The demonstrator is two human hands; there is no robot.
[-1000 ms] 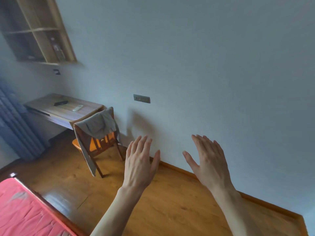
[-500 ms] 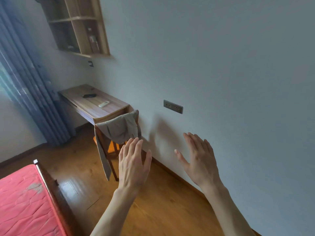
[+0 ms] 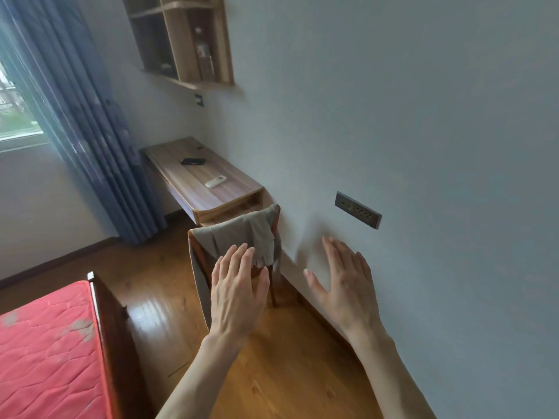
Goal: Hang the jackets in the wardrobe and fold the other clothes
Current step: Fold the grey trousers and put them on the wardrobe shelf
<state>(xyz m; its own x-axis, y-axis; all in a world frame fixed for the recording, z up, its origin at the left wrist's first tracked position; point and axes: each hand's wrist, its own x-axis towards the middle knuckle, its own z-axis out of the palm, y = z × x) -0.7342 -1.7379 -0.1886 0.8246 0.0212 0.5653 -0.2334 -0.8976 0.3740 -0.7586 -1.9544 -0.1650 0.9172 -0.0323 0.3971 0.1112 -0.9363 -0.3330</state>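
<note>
A grey-beige garment [image 3: 242,237] hangs over the backrest of a wooden chair [image 3: 273,290] beside the wall. One long part of it drops down the chair's left side toward the floor. My left hand [image 3: 237,293] is held out in front of the chair with straight fingers, holding nothing. My right hand [image 3: 344,284] is raised to the right of the chair, near the wall, fingers spread and empty. Neither hand touches the garment. No wardrobe is in view.
A wooden desk [image 3: 196,173] with a white remote [image 3: 215,181] and a dark object [image 3: 193,161] stands behind the chair. Blue curtains [image 3: 90,125] hang at left, a wall shelf [image 3: 181,37] above. A bed with a red mattress [image 3: 48,352] fills the lower left. A socket strip [image 3: 357,209] is on the wall.
The view has swung left and moved closer to the chair. Curtain and window have come into view. Both hands stay raised and empty, now in front of the chair.
</note>
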